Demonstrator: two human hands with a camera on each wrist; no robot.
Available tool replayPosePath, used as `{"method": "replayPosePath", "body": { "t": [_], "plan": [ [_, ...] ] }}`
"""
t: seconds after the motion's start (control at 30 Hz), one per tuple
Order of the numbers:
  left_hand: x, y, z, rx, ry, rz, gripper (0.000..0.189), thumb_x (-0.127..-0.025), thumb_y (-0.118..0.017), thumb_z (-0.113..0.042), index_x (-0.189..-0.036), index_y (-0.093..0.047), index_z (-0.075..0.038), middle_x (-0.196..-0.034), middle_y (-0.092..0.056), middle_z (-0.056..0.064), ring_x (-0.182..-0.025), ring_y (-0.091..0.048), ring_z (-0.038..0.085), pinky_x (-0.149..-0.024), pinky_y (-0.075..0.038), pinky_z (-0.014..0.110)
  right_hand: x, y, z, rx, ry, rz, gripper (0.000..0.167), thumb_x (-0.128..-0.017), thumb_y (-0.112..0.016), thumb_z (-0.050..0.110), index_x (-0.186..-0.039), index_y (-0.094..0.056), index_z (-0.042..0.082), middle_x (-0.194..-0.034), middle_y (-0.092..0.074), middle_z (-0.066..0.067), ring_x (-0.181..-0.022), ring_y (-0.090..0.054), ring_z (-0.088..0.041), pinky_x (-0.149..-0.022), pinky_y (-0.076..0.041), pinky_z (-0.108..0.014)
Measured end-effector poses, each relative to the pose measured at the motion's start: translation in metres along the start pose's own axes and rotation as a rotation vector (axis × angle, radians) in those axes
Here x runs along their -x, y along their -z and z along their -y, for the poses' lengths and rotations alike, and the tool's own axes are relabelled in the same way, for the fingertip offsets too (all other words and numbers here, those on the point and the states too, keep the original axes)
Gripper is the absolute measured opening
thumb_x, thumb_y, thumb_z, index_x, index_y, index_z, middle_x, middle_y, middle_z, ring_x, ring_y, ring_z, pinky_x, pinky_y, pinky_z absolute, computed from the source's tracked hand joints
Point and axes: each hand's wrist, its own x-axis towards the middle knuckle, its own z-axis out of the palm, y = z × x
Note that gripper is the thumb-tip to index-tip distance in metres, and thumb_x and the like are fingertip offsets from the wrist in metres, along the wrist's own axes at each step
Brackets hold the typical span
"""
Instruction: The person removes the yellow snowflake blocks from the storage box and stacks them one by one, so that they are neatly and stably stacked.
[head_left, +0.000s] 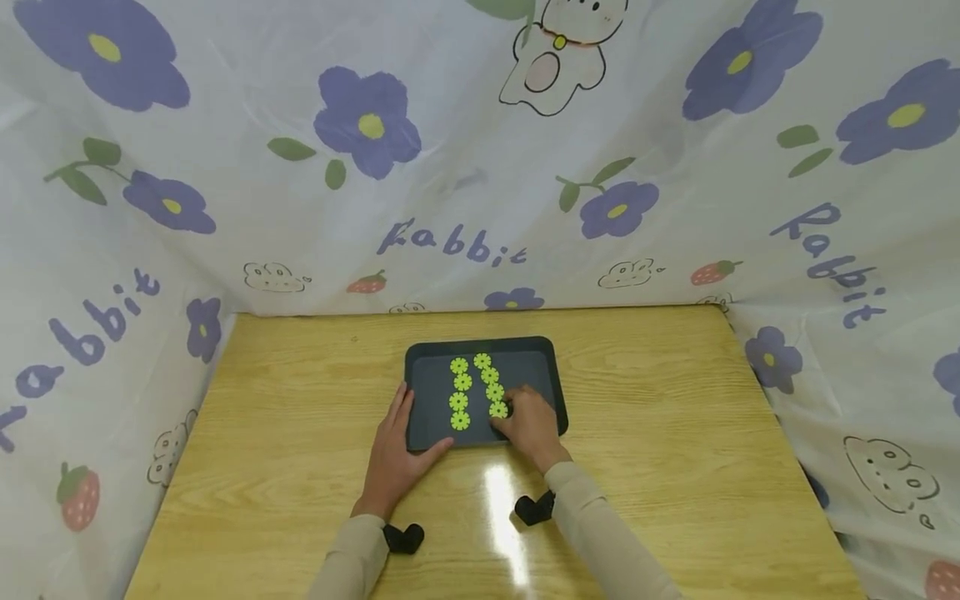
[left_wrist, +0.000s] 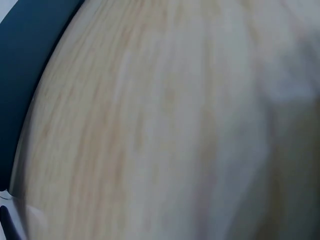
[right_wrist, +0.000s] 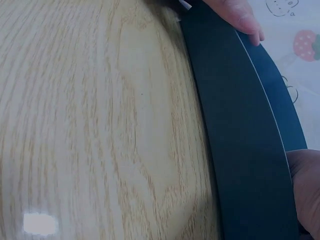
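Your dark tray sits just below the centre of the head view, on the wooden table — and in it lie eight yellow-green flower-shaped pieces. The left row has four, running nearly straight; the right row has four more, slanting down toward the lower right. Your right hand reaches over the tray's right part, thumb and fingers bent to pinch the lowest piece of that row. Your left hand is spread wide — fingers extended along the tray's left wall, thumb at its near edge, gripping no piece
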Motion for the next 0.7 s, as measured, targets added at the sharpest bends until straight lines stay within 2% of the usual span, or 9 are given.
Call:
{"method": "replayPosePath", "body": {
  "t": [0.3,0.43,0.7],
  "plan": [
    [0.0010,-0.0023,0.0037,-0.011,-0.016,-0.028,0.107,-0.083,-0.083,-0.054,-0.163,-0.031,-0.005,-0.172,-0.020,0.001,-0.150,-0.034,0.036,-0.116,-0.036,0.062,-0.0008,-0.0010,0.0011,-0.044,-0.031,0.025,0.041,-0.083,-0.090,0.026,-0.112,-0.076,0.001,-0.107,-0.067,-0.014,-0.091,-0.070,-0.030,-0.076,-0.062,-0.043],
    [0.0014,-0.0022,0.0030,-0.018,-0.017,-0.036,0.108,-0.083,-0.083,-0.054,-0.163,-0.030,-0.006,-0.172,-0.021,0.000,-0.150,-0.035,0.035,-0.116,-0.037,0.061,-0.0009,-0.0009,0.0020,-0.050,-0.029,0.044,0.040,-0.084,-0.089,0.024,-0.113,-0.074,0.001,-0.107,-0.066,-0.014,-0.090,-0.070,-0.030,-0.075,-0.061,-0.042],
    [0.0019,-0.0022,0.0015,-0.020,-0.025,-0.046,0.108,-0.083,-0.083,-0.053,-0.163,-0.030,-0.005,-0.172,-0.020,0.000,-0.151,-0.034,0.033,-0.117,-0.036,0.058,-0.0013,0.0004,0.0040,-0.096,0.001,0.069,0.038,-0.087,-0.086,0.014,-0.120,-0.071,0.002,-0.110,-0.071,-0.013,-0.096,-0.069,-0.027,-0.079,-0.060,-0.043]
  ]
}}
